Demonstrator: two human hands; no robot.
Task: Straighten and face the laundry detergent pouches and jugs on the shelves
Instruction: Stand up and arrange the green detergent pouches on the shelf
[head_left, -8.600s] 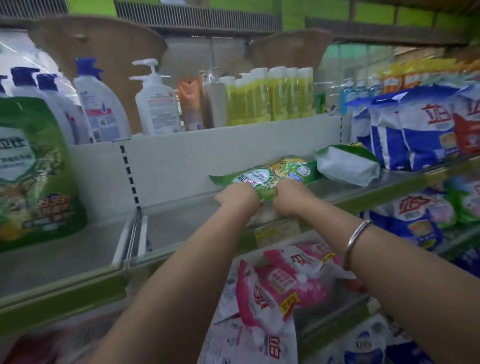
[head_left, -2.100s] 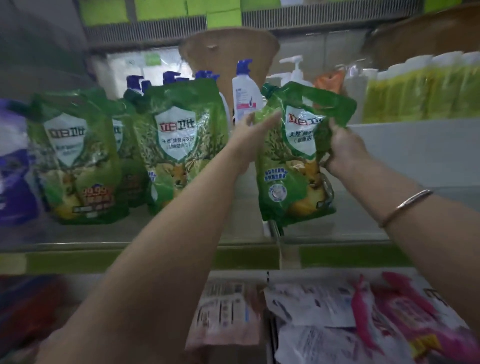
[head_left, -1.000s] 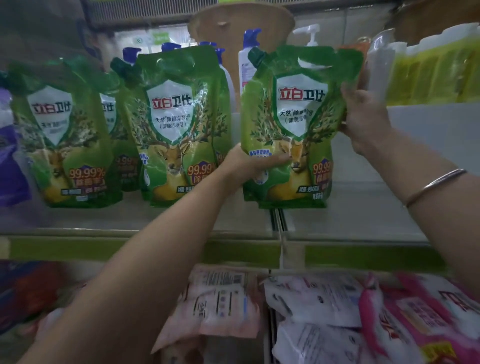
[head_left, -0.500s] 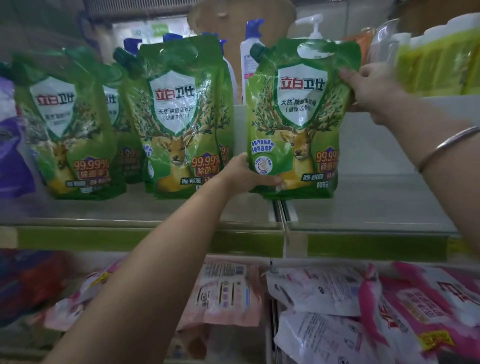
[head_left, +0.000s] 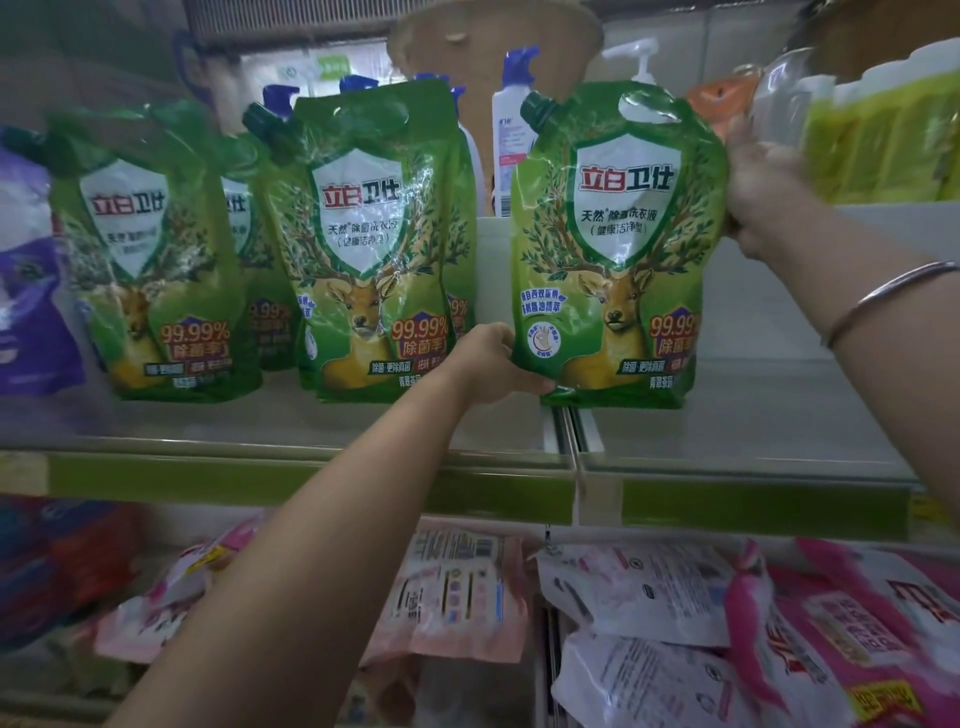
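A green detergent pouch with a deer picture (head_left: 618, 249) stands upright, label forward, on the grey shelf (head_left: 727, 431). My left hand (head_left: 491, 364) grips its lower left corner. My right hand (head_left: 763, 197) holds its upper right edge. To its left stand more green deer pouches, one (head_left: 369, 249) in the middle with others behind it and one (head_left: 150, 260) further left, all facing forward.
Blue-capped bottles (head_left: 511, 140) and a white pump bottle stand behind the pouches; yellow-green bottles (head_left: 883, 140) fill the upper right. A purple pouch (head_left: 31, 291) sits at far left. Pink and white pouches (head_left: 857, 634) lie flat on the lower shelf. A bangle circles my right wrist.
Since half a second ago the held pouch has settled a little lower and squarer on the shelf; my left hand stays at its lower corner and my right hand at the top edge.
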